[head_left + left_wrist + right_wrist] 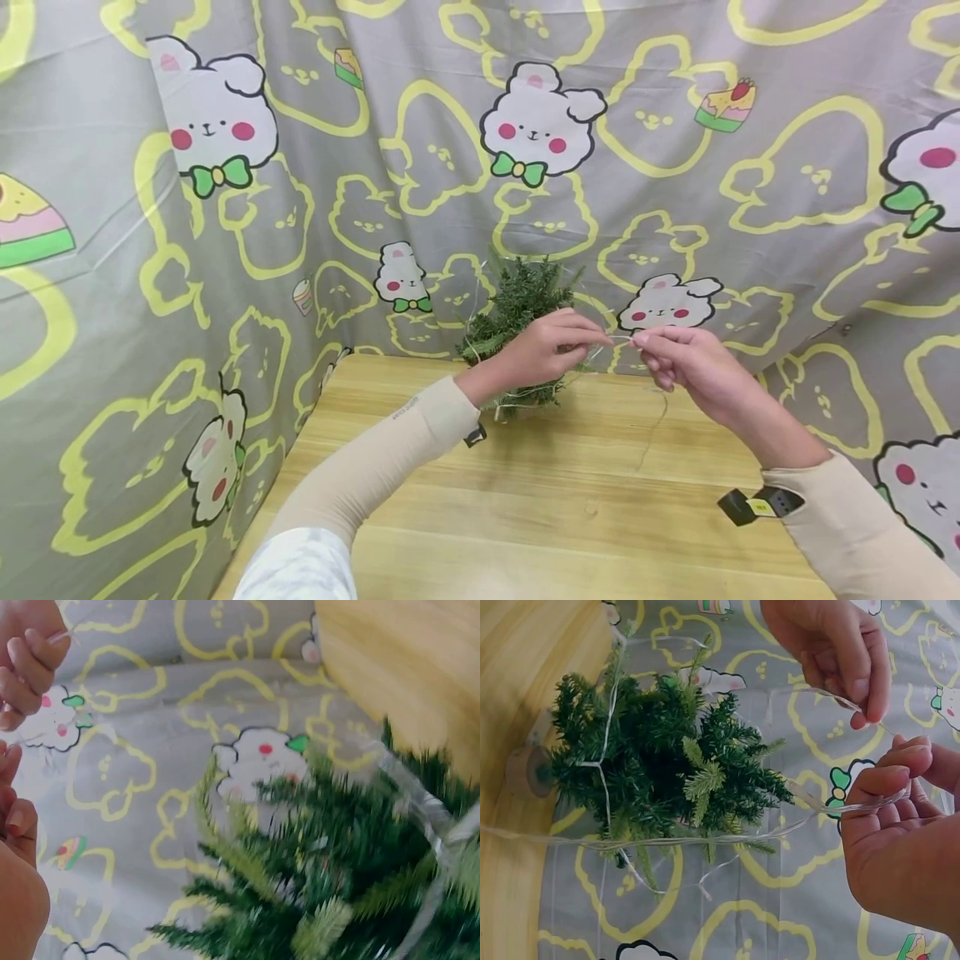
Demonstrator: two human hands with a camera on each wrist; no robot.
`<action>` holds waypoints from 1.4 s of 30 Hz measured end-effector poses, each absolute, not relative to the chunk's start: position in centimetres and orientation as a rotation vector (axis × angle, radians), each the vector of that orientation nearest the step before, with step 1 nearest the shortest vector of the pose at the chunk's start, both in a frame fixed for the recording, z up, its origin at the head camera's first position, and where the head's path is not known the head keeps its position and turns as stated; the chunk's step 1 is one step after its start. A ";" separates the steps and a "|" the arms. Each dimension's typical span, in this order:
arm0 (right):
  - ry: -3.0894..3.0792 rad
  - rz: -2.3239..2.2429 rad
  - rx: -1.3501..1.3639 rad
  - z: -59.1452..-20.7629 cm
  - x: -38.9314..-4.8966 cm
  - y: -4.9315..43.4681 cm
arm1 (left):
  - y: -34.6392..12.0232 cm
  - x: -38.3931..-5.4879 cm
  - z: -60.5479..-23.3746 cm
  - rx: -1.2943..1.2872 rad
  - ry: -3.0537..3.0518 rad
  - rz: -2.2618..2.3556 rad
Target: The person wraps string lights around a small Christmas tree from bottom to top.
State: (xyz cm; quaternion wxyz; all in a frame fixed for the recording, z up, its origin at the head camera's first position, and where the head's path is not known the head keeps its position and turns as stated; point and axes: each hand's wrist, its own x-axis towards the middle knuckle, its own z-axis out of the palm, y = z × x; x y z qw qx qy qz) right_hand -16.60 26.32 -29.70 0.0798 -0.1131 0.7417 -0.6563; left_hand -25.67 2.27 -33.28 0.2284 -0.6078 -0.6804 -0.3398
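Observation:
A small artificial Christmas tree (525, 292) stands at the back of the wooden table, and its round wooden base (529, 771) shows in the right wrist view. A clear-wired string of lights (607, 712) loops around the branches. To the right of the tree in the head view, my left hand (551, 346) pinches the wire between thumb and fingertips. My right hand (697, 367) faces it and pinches the same wire a short way off, fingers curled. Between the two hands runs a short stretch of wire. Another strand (780, 829) leads from the right hand past the treetop.
A loose length of wire (663, 408) hangs below the right hand, over the wooden table (480, 517). A grey curtain (442, 167) with rabbit prints hangs behind and at the left. A black wrist device (757, 505) is strapped on the right forearm.

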 end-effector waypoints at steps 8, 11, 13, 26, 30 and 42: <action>2.232 -1.945 -0.319 -29.7 -16.6 26.3 | 2.7 -25.1 -34.1 -1.443 -2.118 -1.472; 2.234 -1.948 -0.323 -29.6 -16.6 26.3 | 2.6 -25.2 -34.0 -1.380 -2.161 -1.532; 2.223 -1.962 -0.325 -29.5 -16.6 26.3 | 2.6 -25.4 -33.8 -1.372 -2.180 -1.512; 2.234 -1.942 -0.356 -29.3 -16.7 26.7 | 2.4 -27.5 -33.9 -1.347 -2.335 -1.519; 2.263 -1.910 -0.322 -29.4 -16.7 26.9 | 2.5 -28.5 -33.8 -1.320 -2.331 -1.513; 2.272 -1.901 -0.243 -29.6 -16.4 28.1 | 3.8 -31.9 -31.9 -1.195 -2.380 -1.488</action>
